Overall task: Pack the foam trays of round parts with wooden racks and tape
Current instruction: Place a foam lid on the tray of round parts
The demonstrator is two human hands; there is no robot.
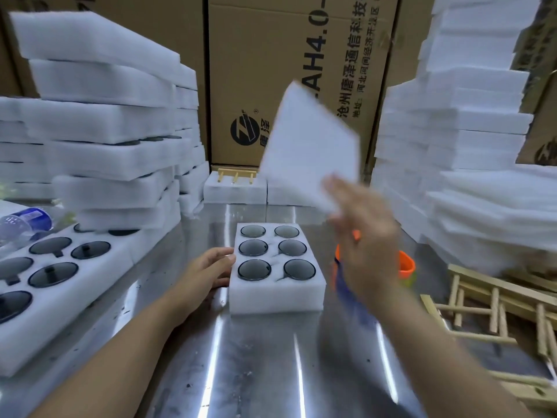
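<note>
Foam tray (277, 300) sits at the centre of the shiny metal table (256, 372), a white block with six round parts (254, 269) seated in two columns of three wells; they are dark and glassy. The left hand (208, 270) lies at the tray's left wall, its fingers loosely extended and touching the foam rather than curled round it. The right hand (364, 236) is raised above the tray's right side and heavily blurred. It holds a thin white foam sheet (310, 146) by its lower corner, and the sheet stands tilted in the air in front of the cardboard boxes (271, 70). How the fingers lie on the sheet is lost in the blur.

An orange item (407, 263) stands on the table behind that hand, mostly hidden. Wooden racks (494, 312) lie in a loose heap at the near right. At the far edge of the table a second tray (236, 191) carries one wooden rack (236, 174) on top. A long foam tray (60, 312) at the left holds larger dark round lids, and a water bottle (24, 221) lies at its far end. Tall foam stacks (105, 131) rise at the left, and more stacks (467, 131) at the right.
</note>
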